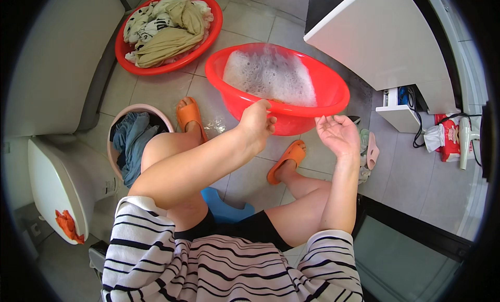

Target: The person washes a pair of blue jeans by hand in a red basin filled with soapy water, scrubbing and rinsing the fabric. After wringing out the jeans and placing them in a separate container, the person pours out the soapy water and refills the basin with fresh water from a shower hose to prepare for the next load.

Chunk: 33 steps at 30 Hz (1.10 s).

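Observation:
A red basin (325,96) holds foamy water, with white suds (268,75) gathered toward its far left part. It tilts away from me, its near side raised so that the outer wall shows. My left hand (255,126) is closed at the near rim, thumb near the top edge and fingers curled. Farther right along that rim, my right hand (338,135) has its palm turned up and its fingertips bent against the edge from below. The basin's underside is partly hidden.
Another red basin (122,47) at the far left holds wet-looking clothes (172,36). A pink tub (112,146) with dark and blue clothes stands by my left leg. Under me is a blue stool (226,208). A white cabinet (385,36) overhangs the right; slippers (372,151) lie below it.

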Tool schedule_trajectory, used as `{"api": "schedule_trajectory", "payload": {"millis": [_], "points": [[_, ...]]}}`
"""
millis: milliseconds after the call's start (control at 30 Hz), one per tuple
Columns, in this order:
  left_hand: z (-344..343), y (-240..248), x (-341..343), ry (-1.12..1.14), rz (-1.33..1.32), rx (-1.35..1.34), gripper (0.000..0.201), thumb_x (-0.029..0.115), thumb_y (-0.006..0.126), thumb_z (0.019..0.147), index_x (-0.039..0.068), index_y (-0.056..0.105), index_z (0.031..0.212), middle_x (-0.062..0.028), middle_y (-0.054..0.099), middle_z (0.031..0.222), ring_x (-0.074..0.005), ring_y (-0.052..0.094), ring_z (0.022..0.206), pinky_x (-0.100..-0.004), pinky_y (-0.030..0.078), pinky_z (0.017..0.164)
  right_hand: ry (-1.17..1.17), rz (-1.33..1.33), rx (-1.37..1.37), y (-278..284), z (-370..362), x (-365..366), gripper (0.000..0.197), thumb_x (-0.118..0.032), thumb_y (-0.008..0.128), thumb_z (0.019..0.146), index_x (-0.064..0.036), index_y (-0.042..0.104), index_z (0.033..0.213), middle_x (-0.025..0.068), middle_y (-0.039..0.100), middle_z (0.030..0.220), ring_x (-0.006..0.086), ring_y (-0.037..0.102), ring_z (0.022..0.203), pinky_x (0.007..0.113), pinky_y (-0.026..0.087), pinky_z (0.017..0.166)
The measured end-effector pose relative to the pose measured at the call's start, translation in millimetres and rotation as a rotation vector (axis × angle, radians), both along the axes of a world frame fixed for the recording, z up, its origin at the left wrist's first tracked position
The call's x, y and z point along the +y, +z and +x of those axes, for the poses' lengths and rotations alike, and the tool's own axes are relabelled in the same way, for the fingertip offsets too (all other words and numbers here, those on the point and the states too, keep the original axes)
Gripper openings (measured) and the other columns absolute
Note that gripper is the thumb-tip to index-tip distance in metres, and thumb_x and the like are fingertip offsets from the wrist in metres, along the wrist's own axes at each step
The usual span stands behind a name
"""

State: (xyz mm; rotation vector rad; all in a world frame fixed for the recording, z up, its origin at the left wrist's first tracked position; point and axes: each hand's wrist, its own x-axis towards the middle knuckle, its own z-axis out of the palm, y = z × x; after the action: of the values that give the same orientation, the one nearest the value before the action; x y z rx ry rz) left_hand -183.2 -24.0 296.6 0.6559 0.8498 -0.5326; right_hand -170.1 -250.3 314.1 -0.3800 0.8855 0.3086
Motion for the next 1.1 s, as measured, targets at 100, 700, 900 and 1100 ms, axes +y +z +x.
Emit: {"api": "schedule_trajectory", "payload": {"millis": [100,700,900,1100], "points": [[-0.1,8.2,-1.5,0.021,-0.009,0.009,0.019,0.015,0.047,0.086,0.006,0.041,0.100,-0.0062,0.043,0.097,-0.0147,0.044,0.069,-0.0295,0.038,0.060,0.004,-0.003,-0.023,-3.0,0.7,-4.8,0.011,0.002,0.050,0.076,0.0054,0.049,0.086,0.0143,0.049,0.092,0.0259,0.048,0.090,0.036,0.045,0.083],[-1.8,13.6,2.8,-0.001,-0.072,-0.029,0.014,0.015,0.045,0.087,0.006,0.040,0.096,-0.0056,0.042,0.095,-0.0129,0.040,0.066,-0.0280,0.036,0.058,0.023,-0.006,-0.081,9.2,-1.1,0.3,0.012,0.003,0.049,0.076,0.0063,0.049,0.087,0.0151,0.053,0.093,0.0253,0.051,0.090,0.034,0.046,0.080],[-2.4,12.7,0.3,-0.030,-0.085,-0.027,0.015,0.016,0.044,0.087,0.006,0.040,0.097,-0.0057,0.042,0.096,-0.0127,0.039,0.065,-0.0273,0.035,0.058,0.024,-0.023,-0.091,8.6,-2.5,-3.3,0.012,0.004,0.049,0.075,0.0064,0.049,0.087,0.0152,0.053,0.096,0.0252,0.050,0.092,0.032,0.047,0.078],[-2.5,18.9,3.9,0.004,-0.109,-0.034,0.018,0.016,0.045,0.086,0.006,0.039,0.099,-0.0066,0.041,0.104,-0.0127,0.038,0.066,-0.0271,0.035,0.058,0.044,-0.033,-0.125,12.5,-2.5,-1.3,0.014,0.005,0.049,0.074,0.0067,0.049,0.089,0.0142,0.053,0.096,0.0247,0.050,0.093,0.030,0.047,0.076]]}}
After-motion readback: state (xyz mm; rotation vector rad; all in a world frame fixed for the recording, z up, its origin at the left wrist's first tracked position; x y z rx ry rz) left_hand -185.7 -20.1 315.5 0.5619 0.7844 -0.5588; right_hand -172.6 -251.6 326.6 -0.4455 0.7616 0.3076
